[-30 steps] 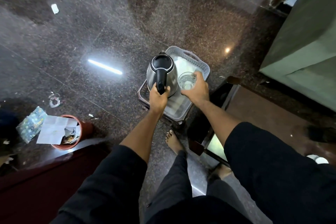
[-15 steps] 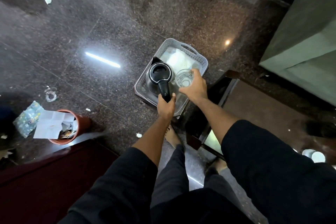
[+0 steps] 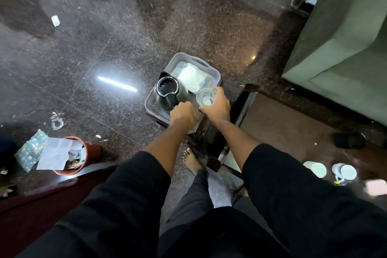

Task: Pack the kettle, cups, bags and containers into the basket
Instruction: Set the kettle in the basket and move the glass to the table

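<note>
Left hand (image 3: 183,114): my fingers are curled round the kettle's handle.
Kettle (image 3: 166,92): upright in the basket (image 3: 210,70), left side.
Right hand (image 3: 216,106): I'm gripping a glass (image 3: 205,96) over the basket.

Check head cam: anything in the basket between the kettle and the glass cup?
Head view: only a bare strip of basket floor separates the kettle from the glass cup; white bags lie farther back.

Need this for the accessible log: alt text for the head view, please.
Seen from above, the left hand grips the black handle of a steel electric kettle sitting in a grey perforated plastic basket on the dark speckled floor, while the right hand holds a clear drinking glass over the basket.
</note>
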Available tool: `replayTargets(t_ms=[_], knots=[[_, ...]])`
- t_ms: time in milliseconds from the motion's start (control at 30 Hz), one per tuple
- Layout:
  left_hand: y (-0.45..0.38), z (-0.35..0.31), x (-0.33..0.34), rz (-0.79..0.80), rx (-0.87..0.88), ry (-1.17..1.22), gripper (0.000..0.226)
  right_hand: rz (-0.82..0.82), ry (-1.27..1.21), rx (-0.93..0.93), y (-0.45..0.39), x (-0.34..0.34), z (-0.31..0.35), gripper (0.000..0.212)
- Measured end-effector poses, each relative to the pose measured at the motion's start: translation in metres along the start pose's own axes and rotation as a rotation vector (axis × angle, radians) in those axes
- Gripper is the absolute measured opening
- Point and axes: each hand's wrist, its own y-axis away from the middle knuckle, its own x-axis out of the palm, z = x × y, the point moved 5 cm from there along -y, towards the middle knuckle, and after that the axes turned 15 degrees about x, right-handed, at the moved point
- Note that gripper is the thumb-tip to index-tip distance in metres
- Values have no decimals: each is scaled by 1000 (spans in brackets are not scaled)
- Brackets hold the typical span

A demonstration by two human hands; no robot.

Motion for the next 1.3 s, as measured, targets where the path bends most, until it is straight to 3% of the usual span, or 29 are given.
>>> replayTargets(t_ms=[67, 233, 467, 700, 800, 867, 1100, 1200, 1300], knots=[[-2, -22, -3, -74, 98, -6, 37, -28, -36, 17, 3, -21, -15, 66], [-4, -98, 16, -128, 411, -44, 88, -69, 5, 45, 7, -86, -68, 79], [2, -242, 74, -84, 786, -197, 112, -151, -44, 68, 2, -203, -163, 78], [-8, -368, 131, -15, 944, -194, 92, -146, -25, 36, -17, -301, -260, 81], [-9, -398, 147, 10, 949, -189, 95, -140, 13, 21, -25, -324, -286, 86], [-28, -449, 192, 23, 968, -189, 94, -137, 12, 69, -61, -355, -340, 85], [-58, -475, 246, 26, 866, -42, 76, -202, 7, 100, -104, -360, -389, 66], [-93, -478, 281, 59, 790, 17, 70, -221, -9, 139, -144, -347, -418, 72], [-123, -475, 310, 58, 747, 35, 80, -248, -23, 153, -172, -333, -441, 76]])
